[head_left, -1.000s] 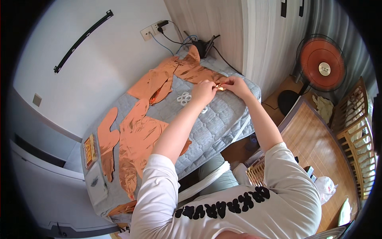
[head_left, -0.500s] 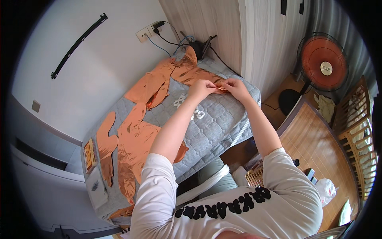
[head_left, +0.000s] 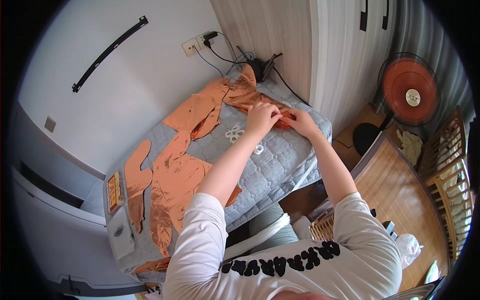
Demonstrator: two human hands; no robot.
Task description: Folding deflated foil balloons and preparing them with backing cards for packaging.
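Note:
A flat, uninflated copper-coloured foil balloon [head_left: 241, 95] stretches across the far side of the quilted mattress. At its right end my left hand [head_left: 263, 119] is closed, thumb and fingers pinching the crinkled foil edge. Close beside it, my right hand [head_left: 302, 123] grips the same end between thumb and fingers. The exact pinched spot is partly hidden by the fingers. More flat foil balloons lie to the left: a large one [head_left: 175, 172] in the middle and a curved one [head_left: 136, 175] near the wall. Several small white rings [head_left: 234, 132] and a white roll [head_left: 258, 149] rest near my left forearm.
A yellow-brown box [head_left: 115, 192] and a white packet [head_left: 120, 234] sit on the mattress [head_left: 272, 167] at far left. Cables run from the wall socket [head_left: 190, 47] to a black device [head_left: 260, 67]. A floor fan [head_left: 409, 89] and wooden crib [head_left: 447, 190] stand right.
My left hand has turned, and its fingers are more curled over the foil end. My right hand still grips beside it. The whole view has shifted slightly.

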